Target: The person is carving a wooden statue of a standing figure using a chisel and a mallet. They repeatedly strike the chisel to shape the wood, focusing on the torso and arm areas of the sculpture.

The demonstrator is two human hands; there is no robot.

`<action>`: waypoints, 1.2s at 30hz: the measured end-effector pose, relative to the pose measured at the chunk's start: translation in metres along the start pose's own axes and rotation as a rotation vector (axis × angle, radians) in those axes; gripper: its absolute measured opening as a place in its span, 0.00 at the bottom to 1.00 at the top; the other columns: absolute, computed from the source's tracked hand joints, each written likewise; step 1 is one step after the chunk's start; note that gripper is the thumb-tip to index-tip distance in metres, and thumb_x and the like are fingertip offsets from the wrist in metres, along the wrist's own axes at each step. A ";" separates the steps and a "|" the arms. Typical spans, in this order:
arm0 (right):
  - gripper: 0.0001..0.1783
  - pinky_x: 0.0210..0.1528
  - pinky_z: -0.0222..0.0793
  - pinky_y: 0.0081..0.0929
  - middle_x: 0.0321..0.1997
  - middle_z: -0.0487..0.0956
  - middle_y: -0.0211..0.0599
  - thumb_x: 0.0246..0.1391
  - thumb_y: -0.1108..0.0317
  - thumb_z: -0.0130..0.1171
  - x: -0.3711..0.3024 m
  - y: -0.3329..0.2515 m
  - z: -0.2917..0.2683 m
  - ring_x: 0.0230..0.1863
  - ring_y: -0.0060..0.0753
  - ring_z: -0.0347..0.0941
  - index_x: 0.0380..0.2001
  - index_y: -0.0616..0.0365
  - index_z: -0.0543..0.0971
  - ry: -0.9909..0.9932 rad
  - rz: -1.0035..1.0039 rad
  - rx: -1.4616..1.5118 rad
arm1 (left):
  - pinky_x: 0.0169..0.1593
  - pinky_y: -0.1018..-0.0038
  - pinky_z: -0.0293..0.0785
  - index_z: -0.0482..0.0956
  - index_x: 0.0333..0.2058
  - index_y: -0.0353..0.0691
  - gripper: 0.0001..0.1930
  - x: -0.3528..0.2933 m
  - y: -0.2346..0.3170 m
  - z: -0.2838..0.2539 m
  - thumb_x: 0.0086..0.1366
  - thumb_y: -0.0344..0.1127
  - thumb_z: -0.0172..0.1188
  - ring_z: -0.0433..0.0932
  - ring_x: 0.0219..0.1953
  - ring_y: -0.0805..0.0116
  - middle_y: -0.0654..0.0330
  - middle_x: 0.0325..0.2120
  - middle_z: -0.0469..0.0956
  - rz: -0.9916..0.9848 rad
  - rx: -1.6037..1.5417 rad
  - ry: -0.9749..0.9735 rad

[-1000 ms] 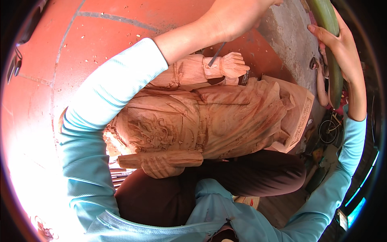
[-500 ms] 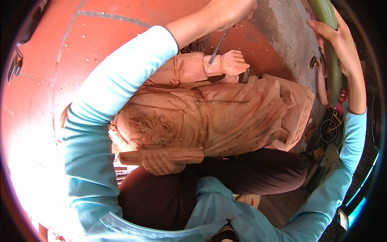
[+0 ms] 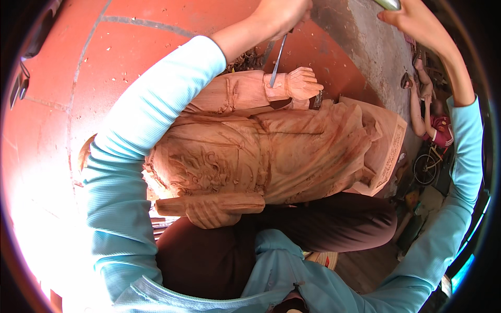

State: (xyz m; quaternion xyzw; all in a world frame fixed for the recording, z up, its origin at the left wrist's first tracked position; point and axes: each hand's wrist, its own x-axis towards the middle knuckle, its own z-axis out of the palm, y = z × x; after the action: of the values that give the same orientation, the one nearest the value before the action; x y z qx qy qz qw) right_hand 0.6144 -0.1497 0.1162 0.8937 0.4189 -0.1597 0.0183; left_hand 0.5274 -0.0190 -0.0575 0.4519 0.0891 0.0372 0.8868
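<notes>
A carved wooden statue [image 3: 308,135] lies across my lap on its back, its robe folds and curly beard showing. My left hand [image 3: 284,18] is closed around a chisel [image 3: 277,65], its handle hidden in the fist. The chisel's blade touches the sleeve cuff beside the statue's raised fist [image 3: 302,83]. At the upper right my right hand [image 3: 420,23] grips a long, smooth green club [image 3: 390,4], held away from the chisel. Only the club's rounded end shows, and the rest is out of view.
Red floor tiles [image 3: 47,68] with scattered wood chips spread at the left, grey concrete [image 3: 365,47] at the upper right. Another person in a dark red shirt [image 3: 442,130] is at the right, near a bicycle [image 3: 427,168]. My crossed legs [image 3: 334,219] lie under the statue.
My right hand has risen toward the top edge, taking most of the green club out of view. My left hand has shifted slightly left, and the chisel stands a little steeper.
</notes>
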 end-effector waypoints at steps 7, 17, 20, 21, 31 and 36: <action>0.40 0.49 0.68 0.25 0.50 0.76 0.35 0.44 0.77 0.57 0.015 -0.030 0.002 0.47 0.27 0.70 0.64 0.56 0.62 -0.040 -0.114 -0.057 | 0.13 0.75 0.52 0.69 0.28 0.45 0.08 -0.005 0.002 -0.013 0.64 0.39 0.46 0.55 0.10 0.75 0.68 0.13 0.61 -0.009 -0.045 0.149; 0.38 0.34 0.70 0.21 0.44 0.76 0.35 0.47 0.78 0.58 0.007 -0.048 0.007 0.31 0.20 0.71 0.64 0.57 0.62 -0.036 0.224 0.317 | 0.12 0.75 0.48 0.67 0.32 0.45 0.09 -0.012 0.036 -0.009 0.66 0.43 0.47 0.53 0.08 0.76 0.69 0.11 0.58 0.084 -0.192 0.069; 0.37 0.36 0.70 0.21 0.44 0.76 0.34 0.47 0.79 0.59 -0.004 -0.046 0.009 0.33 0.21 0.71 0.63 0.58 0.63 -0.020 0.228 0.334 | 0.11 0.75 0.48 0.67 0.32 0.45 0.09 -0.012 0.035 -0.008 0.66 0.43 0.47 0.53 0.08 0.75 0.68 0.11 0.58 0.080 -0.158 0.072; 0.37 0.37 0.70 0.22 0.44 0.76 0.34 0.47 0.79 0.59 -0.005 -0.045 0.009 0.35 0.21 0.71 0.63 0.58 0.64 0.004 0.173 0.327 | 0.11 0.75 0.49 0.67 0.32 0.45 0.09 -0.012 0.032 -0.009 0.66 0.43 0.47 0.53 0.08 0.75 0.68 0.11 0.58 0.044 -0.147 0.103; 0.33 0.42 0.70 0.23 0.43 0.75 0.34 0.46 0.79 0.60 -0.023 -0.064 0.019 0.41 0.23 0.71 0.59 0.61 0.67 0.177 0.068 0.164 | 0.12 0.75 0.49 0.67 0.31 0.46 0.09 -0.016 0.019 -0.016 0.66 0.43 0.47 0.54 0.09 0.75 0.68 0.12 0.59 0.010 -0.115 0.162; 0.33 0.36 0.71 0.23 0.39 0.76 0.35 0.47 0.79 0.58 -0.019 -0.065 0.014 0.35 0.22 0.73 0.59 0.62 0.66 0.129 0.081 0.217 | 0.13 0.76 0.50 0.67 0.30 0.46 0.09 -0.017 0.017 -0.018 0.67 0.43 0.47 0.55 0.09 0.75 0.68 0.12 0.60 0.008 -0.128 0.175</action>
State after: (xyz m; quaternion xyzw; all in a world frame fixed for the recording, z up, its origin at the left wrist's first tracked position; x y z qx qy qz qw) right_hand 0.5505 -0.1242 0.1154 0.9150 0.3631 -0.1455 -0.0988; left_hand 0.5074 0.0029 -0.0521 0.3897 0.1618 0.0857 0.9025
